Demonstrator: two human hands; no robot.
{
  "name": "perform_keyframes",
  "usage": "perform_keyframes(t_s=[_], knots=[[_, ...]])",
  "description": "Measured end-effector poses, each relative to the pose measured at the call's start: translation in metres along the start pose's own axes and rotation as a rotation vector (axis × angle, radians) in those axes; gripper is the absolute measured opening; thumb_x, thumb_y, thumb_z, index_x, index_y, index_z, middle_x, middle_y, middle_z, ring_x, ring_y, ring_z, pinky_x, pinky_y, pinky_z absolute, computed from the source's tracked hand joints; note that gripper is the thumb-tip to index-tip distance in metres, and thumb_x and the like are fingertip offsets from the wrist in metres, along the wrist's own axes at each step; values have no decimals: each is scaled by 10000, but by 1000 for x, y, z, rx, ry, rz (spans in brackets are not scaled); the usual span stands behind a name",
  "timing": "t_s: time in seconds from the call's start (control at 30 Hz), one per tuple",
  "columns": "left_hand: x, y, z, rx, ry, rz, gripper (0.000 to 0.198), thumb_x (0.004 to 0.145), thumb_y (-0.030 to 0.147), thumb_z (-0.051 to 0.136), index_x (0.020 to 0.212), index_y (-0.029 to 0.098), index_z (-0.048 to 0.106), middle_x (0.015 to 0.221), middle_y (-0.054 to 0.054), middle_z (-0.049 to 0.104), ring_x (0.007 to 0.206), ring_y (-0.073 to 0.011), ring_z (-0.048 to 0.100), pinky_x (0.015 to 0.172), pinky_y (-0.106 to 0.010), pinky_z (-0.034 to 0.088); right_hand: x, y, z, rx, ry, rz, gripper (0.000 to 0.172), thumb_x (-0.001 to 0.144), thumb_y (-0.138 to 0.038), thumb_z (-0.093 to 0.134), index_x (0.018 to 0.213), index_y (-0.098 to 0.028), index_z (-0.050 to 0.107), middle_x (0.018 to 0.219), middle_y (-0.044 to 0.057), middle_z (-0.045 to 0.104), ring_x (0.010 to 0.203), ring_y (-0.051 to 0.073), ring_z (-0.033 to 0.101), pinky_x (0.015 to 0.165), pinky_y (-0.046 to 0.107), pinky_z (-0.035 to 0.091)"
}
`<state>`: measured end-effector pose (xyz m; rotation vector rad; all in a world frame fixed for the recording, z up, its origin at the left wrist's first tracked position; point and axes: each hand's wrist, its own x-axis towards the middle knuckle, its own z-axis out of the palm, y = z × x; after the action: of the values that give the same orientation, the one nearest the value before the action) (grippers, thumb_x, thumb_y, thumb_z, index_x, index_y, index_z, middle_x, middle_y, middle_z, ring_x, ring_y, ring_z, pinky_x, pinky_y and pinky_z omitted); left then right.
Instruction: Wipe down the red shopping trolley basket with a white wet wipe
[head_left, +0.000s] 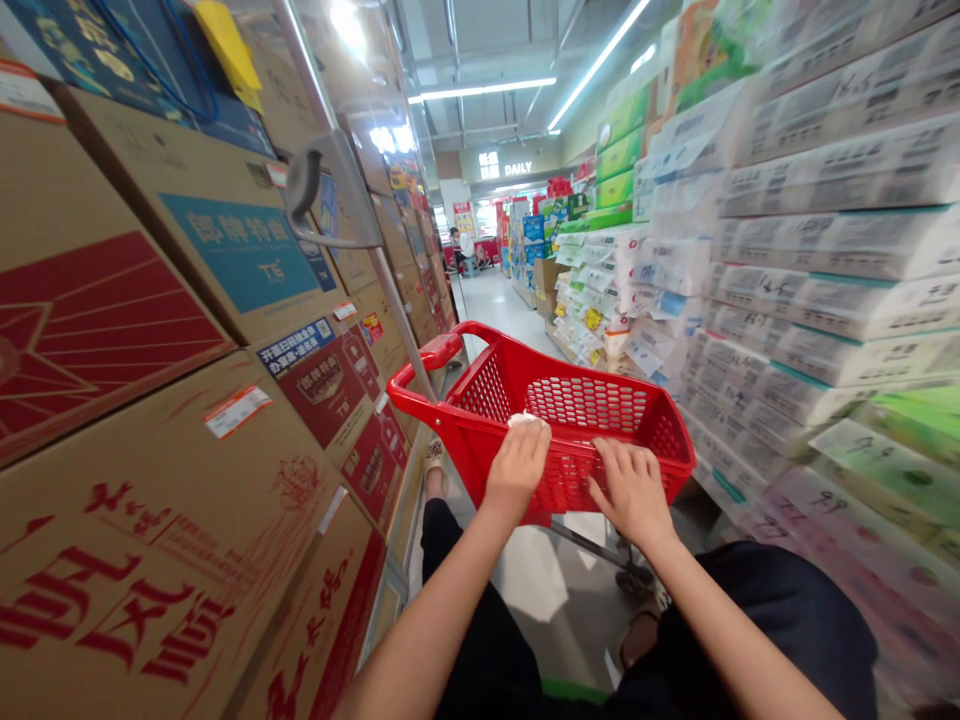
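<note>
A red plastic shopping cart [592, 385] with a perforated basket stands in front of me, its handle [424, 365] toward the left. My left hand [519, 465] is closed over the near rim of the basket, pressing a small white cloth [523, 420] there. Most of that cloth is hidden under the fingers, so I cannot tell if it is fabric or tissue. My right hand [630, 487] grips the same rim farther right, fingers hooked over the edge and thumb apart on the outer side. Inside the basket I see no goods.
Stacked cardboard boxes [142, 520] line the left side, with a metal pole [390, 290] and grey handle close by. Tall stacks of wrapped packs [832, 250] crowd the right. Between them the pale aisle floor [491, 300] runs back toward a seated person [465, 250].
</note>
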<state>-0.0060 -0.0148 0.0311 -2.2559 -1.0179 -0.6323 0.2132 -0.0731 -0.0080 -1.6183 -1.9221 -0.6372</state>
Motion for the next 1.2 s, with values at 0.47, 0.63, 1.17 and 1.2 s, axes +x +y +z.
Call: perform_keyframes(t_s=[0.47, 0.63, 1.17, 1.2], knots=[[1, 7, 3, -21, 77, -214, 438, 995, 79, 460, 1426, 111, 535, 1514, -166, 513, 1490, -291, 374, 1245, -502, 337, 4, -10, -5, -9, -29, 29, 692, 944, -358, 485, 1579, -153, 301, 1371, 171, 563, 1168, 355, 463, 1079, 544, 309], [18, 69, 11, -61, -4, -48, 494, 1022, 142, 432, 1515, 110, 434, 1601, -136, 401, 1503, -260, 350, 1252, -437, 344, 5, -3, -8, -22, -43, 22, 716, 932, -337, 498, 1588, -148, 285, 1405, 179, 547, 1198, 360, 458, 1084, 532, 320], [4, -41, 18, -106, -23, -166, 568, 982, 55, 393, 1532, 197, 390, 1626, -127, 360, 1535, -198, 275, 1245, -468, 320, 10, -6, -10, 38, -82, -37, 788, 943, -315, 499, 1641, -205, 151, 1484, 129, 529, 1269, 313, 488, 1099, 481, 354], [6, -43, 20, -118, -23, -186, 565, 980, 54, 391, 1523, 208, 401, 1622, -117, 371, 1530, -196, 288, 1240, -469, 332, 12, -9, -11, 45, -85, -45, 808, 938, -318, 507, 1643, -200, 132, 1502, 129, 515, 1283, 314, 486, 1101, 481, 356]])
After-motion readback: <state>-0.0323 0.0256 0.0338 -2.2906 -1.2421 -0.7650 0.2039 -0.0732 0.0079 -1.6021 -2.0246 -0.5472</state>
